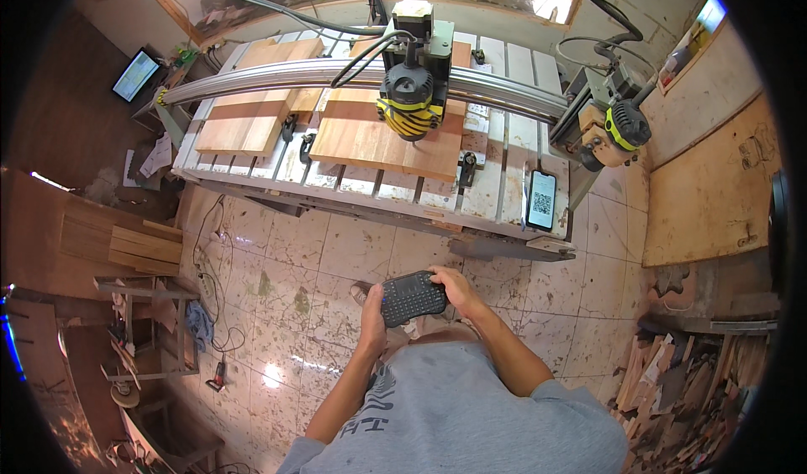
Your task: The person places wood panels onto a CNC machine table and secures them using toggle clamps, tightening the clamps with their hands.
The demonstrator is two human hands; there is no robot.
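Note:
A black mini wireless keyboard [414, 298] is held in front of my body, its keys facing up. My left hand [373, 316] grips its left end, thumb on the top edge. The right end is held by my right hand [455, 289], with the thumb over the upper corner. Beyond it stands a CNC router table [504, 190]. A black and yellow router spindle [410, 104] hangs over a wooden panel [361, 142], its bit close to the wood; whether it touches I cannot tell. Black clamps [468, 170] sit beside the panel.
Another wooden panel [244, 125] lies on the table's left. A phone [542, 199] rests at its front right corner, near a second router [626, 125]. A monitor [136, 75] stands far left. Wood offcuts [672, 381] pile at right. Cables [206, 264] and a power tool [217, 376] lie on the floor.

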